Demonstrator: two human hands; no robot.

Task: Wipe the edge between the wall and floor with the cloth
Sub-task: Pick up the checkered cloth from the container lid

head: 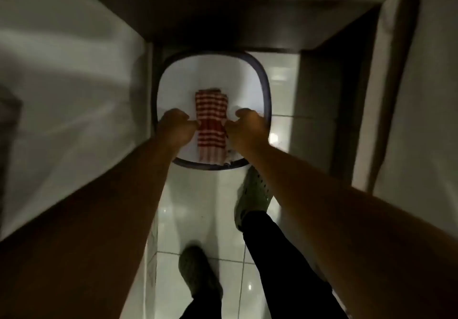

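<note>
A red-and-white striped cloth (211, 126) is stretched over the open top of a white hamper with a dark rim (265, 90). My left hand (176, 126) grips the cloth's left side and my right hand (245, 127) grips its right side, both arms reaching forward over the hamper. The wall on the left (74, 110) meets the glossy tiled floor (205, 232) along a dim line running under my left forearm; most of that edge is hidden by the arm.
The hamper stands in a narrow passage, close to the left wall. A dark doorframe (347, 75) and a pale wall lie to the right. My feet in greenish shoes (252, 194) stand on the tiles behind the hamper. The frame is dim and blurred.
</note>
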